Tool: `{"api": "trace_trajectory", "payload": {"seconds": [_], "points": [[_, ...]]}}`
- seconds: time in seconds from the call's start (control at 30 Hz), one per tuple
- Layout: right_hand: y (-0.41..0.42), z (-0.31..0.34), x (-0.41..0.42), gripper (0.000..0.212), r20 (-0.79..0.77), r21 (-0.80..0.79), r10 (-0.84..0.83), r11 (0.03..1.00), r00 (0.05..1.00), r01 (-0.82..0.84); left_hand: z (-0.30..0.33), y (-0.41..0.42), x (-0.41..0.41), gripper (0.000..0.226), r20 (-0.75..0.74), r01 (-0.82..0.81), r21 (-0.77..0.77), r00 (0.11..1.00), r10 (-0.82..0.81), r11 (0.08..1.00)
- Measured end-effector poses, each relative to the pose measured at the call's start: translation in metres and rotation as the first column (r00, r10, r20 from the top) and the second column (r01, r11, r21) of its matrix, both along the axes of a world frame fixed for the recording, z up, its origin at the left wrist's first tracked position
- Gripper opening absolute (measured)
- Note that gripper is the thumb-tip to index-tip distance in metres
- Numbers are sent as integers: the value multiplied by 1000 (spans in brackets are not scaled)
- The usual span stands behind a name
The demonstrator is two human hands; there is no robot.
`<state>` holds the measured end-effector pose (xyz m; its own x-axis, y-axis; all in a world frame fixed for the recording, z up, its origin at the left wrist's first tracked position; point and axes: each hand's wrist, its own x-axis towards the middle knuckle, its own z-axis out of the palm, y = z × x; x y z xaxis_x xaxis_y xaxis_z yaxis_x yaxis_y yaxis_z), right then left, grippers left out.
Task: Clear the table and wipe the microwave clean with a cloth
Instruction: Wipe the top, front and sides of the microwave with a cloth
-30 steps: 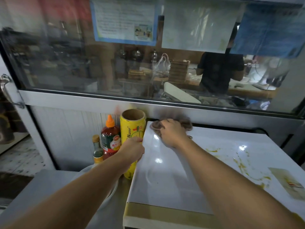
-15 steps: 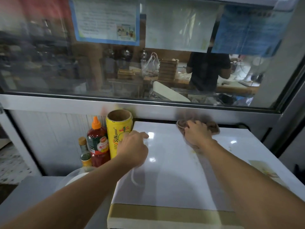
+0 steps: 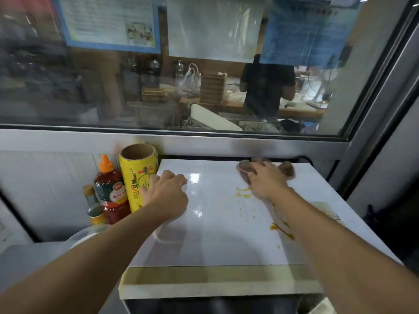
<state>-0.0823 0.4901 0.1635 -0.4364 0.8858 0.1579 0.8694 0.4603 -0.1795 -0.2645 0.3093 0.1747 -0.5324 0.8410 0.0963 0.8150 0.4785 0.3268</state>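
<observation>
The right hand (image 3: 264,181) presses a brown cloth (image 3: 286,171) flat against the top of the white microwave (image 3: 215,234), near its back right corner; the fingers lie fairly straight over the cloth, pushing it rather than gripping it. A second ago this hand and cloth were at the back left corner, and half a second ago about midway along the back edge, so the wipe has run left to right along the back of the top. The stretch it has crossed looks glossy and free of marks, which suggests the back left part is done.

The left hand (image 3: 165,192) rests on the top near the left edge, fingers loosely curled and holding nothing; it has come from the edge beside the roll onto the top itself, seemingly to steady the microwave.

Yellow-orange sauce stains (image 3: 243,192) lie just in front of the cloth, and a larger smear (image 3: 281,230) shows nearer the front right, partly hidden by the right forearm. These appear untouched, so the wiping is only partly done.

Off the left side of the microwave stand a yellow roll of cling wrap (image 3: 138,177), a red chilli sauce bottle (image 3: 111,191) and a smaller bottle (image 3: 91,202), with a white plate (image 3: 84,235) in front of them.
</observation>
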Motion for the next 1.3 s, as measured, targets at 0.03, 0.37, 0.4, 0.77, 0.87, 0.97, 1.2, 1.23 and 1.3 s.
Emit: {"api": "trace_trajectory", "payload": {"seconds": [0.03, 0.37, 0.4, 0.77, 0.87, 0.97, 1.2, 1.23, 1.3], "points": [[-13, -2, -14, 40, -7, 37, 83, 996, 997, -82, 0, -1, 1, 44, 3, -1, 4, 1000, 1, 1000], [-60, 1, 30, 40, -183, -33, 39, 998, 982, -46, 1, -28, 28, 47, -36, 69, -78, 997, -72, 995], [-59, 2, 44, 41, -135, -38, -55, 998, 989, 50, 0, -30, 30, 47, -38, 74, -77, 996, -77, 994], [-114, 0, 6, 42, -129, -27, 248, 967, 960, -253, 13, -41, 41, 50, 19, 53, -134, 999, -51, 990], [-95, 0, 63, 41, -58, -20, -13, 1000, 998, 12, 9, -47, 57, 54, 66, 108, -81, 993, -103, 991], [-99, -1, 73, 43, -10, -40, -116, 992, 993, 116, 6, -53, 65, 54, 67, 172, -81, 984, -167, 982], [-169, -9, 40, 48, -50, -21, 256, 966, 965, -257, 8, -61, 67, 57, 32, 138, -142, 990, -135, 980], [-168, -8, 52, 48, -57, -19, 235, 971, 970, -237, 8, -64, 68, 57, 28, 146, -141, 989, -144, 979], [-159, -5, 83, 47, -69, -4, 93, 996, 993, -93, 7, -72, 70, 53, 23, 174, -130, 985, -173, 976]]}}
